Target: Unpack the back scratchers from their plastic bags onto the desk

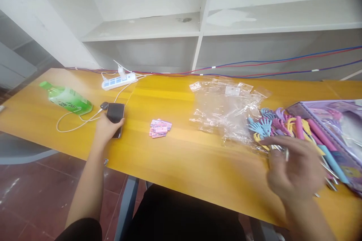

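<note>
At the left, my left hand grips a dark phone, with the thumb along its right edge. A white cable lies close by. At the right, my right hand is blurred over a pile of telescopic back scratchers. Its bent fingers are beside a light blue back scratcher head and a yellow one. A small shiny bit shows near the fingertips; whether they grip it cannot be made out. Pink and blue handles and metal rods lie partly behind this hand. Between my hands is a small stack of pink-purple printed cards.
Clear plastic bags lie heaped mid-right. A purple box with more items stands at the right edge. On the left are a green bottle and a white power strip. White shelving and cables border the table's back.
</note>
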### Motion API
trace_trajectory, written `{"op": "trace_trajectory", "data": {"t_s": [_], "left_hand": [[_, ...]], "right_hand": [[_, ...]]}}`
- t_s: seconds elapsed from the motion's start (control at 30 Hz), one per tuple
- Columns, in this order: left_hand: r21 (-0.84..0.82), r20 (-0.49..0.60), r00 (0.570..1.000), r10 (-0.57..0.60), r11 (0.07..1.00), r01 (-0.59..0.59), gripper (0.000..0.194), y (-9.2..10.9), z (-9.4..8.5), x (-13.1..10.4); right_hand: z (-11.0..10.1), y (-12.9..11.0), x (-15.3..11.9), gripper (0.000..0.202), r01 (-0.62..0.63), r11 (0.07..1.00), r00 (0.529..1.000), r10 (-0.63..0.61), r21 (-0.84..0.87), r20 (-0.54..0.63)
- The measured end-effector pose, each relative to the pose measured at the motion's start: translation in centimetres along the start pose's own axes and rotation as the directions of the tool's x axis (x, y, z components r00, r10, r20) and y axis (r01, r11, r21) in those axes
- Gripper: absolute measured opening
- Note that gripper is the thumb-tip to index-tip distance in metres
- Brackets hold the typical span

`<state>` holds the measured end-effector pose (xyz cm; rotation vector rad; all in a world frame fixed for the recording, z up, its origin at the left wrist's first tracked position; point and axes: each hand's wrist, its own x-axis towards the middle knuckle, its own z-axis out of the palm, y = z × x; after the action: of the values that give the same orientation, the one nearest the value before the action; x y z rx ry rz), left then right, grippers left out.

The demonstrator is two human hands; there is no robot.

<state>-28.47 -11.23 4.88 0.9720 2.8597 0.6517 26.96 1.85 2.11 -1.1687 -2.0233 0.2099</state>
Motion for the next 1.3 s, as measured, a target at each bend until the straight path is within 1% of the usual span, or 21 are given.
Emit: {"op": "trace_trajectory", "data": {"t_s": [0.03, 0.07, 0.1, 0.17, 0.2, 0.23, 0.27, 0.3, 0.37, 0.4, 0.43, 0.5, 0.53, 0.6, 0.73, 0.83, 0.97, 1.07, 1.17, 1.23, 1.3], "left_hand": [[-0.062, -0.021, 1.000, -0.002, 0.998, 0.001, 0.076, 1.5, 0.1, -1.0], [-0.130, -0.059, 0.998, 0.008, 0.991, -0.015, 0.078, 3.3, 0.4, -2.1], [-0.205, -0.071, 0.996, 0.047, 0.977, -0.060, 0.076, 5.3, 0.8, -3.5], [-0.403, -0.039, 0.983, 0.181, 0.897, -0.181, 0.072, 9.6, 2.2, -6.4], [-0.509, -0.048, 0.971, 0.236, 0.831, -0.227, 0.071, 11.8, 3.1, -8.0], [-0.588, -0.044, 0.958, 0.284, 0.768, -0.254, 0.072, 13.8, 4.1, -9.5], [-0.636, -0.022, 0.946, 0.323, 0.725, -0.263, 0.074, 15.6, 5.2, -10.8], [-0.677, 0.008, 0.937, 0.349, 0.692, -0.252, 0.075, 17.1, 6.4, -12.0], [-0.759, 0.073, 0.901, 0.429, 0.610, -0.229, 0.071, 19.0, 8.6, -13.7], [-0.813, 0.095, 0.866, 0.491, 0.540, -0.217, 0.065, 19.3, 9.7, -14.2], [-0.865, 0.106, 0.829, 0.549, 0.462, -0.195, 0.059, 19.4, 10.7, -14.4], [-0.942, 0.108, 0.769, 0.630, 0.312, -0.123, 0.051, 18.9, 12.2, -14.4], [-0.963, 0.109, 0.759, 0.641, 0.259, -0.080, 0.050, 18.5, 12.8, -14.3], [-0.979, 0.122, 0.776, 0.619, 0.205, -0.009, 0.050, 17.9, 13.5, -13.9], [-0.981, 0.155, 0.794, 0.588, 0.189, 0.051, 0.049, 17.5, 13.9, -13.6], [-0.985, 0.144, 0.784, 0.605, 0.160, 0.057, 0.049, 17.5, 14.0, -13.6], [-0.994, 0.109, 0.780, 0.616, 0.090, 0.068, 0.050, 17.3, 14.1, -13.9], [-0.992, 0.107, 0.785, 0.611, 0.116, 0.045, 0.052, 17.2, 13.9, -14.1], [-0.990, 0.089, 0.784, 0.615, 0.139, 0.003, 0.054, 17.3, 13.6, -14.2], [-0.991, 0.086, 0.778, 0.623, 0.132, 0.003, 0.055, 17.4, 13.4, -14.3], [-0.994, 0.089, 0.773, 0.629, 0.110, 0.024, 0.055, 17.4, 13.4, -14.3]], "right_hand": [[1.0, -2.2, 0.5, 0.037, 0.029, 0.991, 0.998, -0.036, 0.133, 0.053], [2.2, -4.3, 0.9, 0.031, 0.033, 0.962, 0.981, -0.082, 0.269, 0.174], [3.4, -6.2, 1.2, 0.032, -0.034, 0.922, 0.937, -0.105, 0.385, 0.334], [5.9, -9.3, 1.6, 0.050, -0.251, 0.806, 0.781, -0.157, 0.535, 0.604], [7.2, -10.4, 1.6, 0.061, -0.362, 0.728, 0.709, -0.190, 0.582, 0.679], [8.3, -11.2, 1.6, 0.071, -0.455, 0.639, 0.659, -0.226, 0.620, 0.717], [9.3, -11.8, 1.5, 0.078, -0.526, 0.546, 0.638, -0.253, 0.652, 0.727], [10.2, -12.1, 1.4, 0.083, -0.572, 0.456, 0.649, -0.257, 0.682, 0.716], [11.5, -12.0, 1.2, 0.089, -0.608, 0.323, 0.714, -0.178, 0.725, 0.677], [12.0, -11.8, 1.0, 0.090, -0.615, 0.281, 0.739, -0.120, 0.737, 0.662], [12.3, -11.4, 0.9, 0.091, -0.626, 0.248, 0.750, -0.071, 0.740, 0.658], [12.6, -10.5, 0.8, 0.089, -0.668, 0.187, 0.727, -0.045, 0.720, 0.686], [12.7, -10.1, 0.8, 0.088, -0.690, 0.156, 0.707, -0.063, 0.707, 0.704], [12.9, -9.3, 0.8, 0.085, -0.720, 0.105, 0.679, -0.099, 0.686, 0.728], [13.3, -8.8, 1.1, 0.081, -0.744, 0.049, 0.659, -0.111, 0.666, 0.744], [13.4, -8.8, 1.3, 0.082, -0.730, 0.047, 0.675, -0.108, 0.682, 0.730], [13.3, -8.8, 1.4, 0.083, -0.707, 0.082, 0.696, -0.089, 0.702, 0.712], [13.3, -8.7, 1.5, 0.080, -0.708, 0.106, 0.694, -0.077, 0.698, 0.716], [13.3, -8.6, 1.5, 0.071, -0.710, 0.074, 0.695, -0.083, 0.700, 0.714], [13.3, -8.6, 1.5, 0.068, -0.704, 0.060, 0.702, -0.094, 0.708, 0.706], [13.4, -8.5, 1.5, 0.069, -0.692, 0.079, 0.710, -0.103, 0.717, 0.697]]}}
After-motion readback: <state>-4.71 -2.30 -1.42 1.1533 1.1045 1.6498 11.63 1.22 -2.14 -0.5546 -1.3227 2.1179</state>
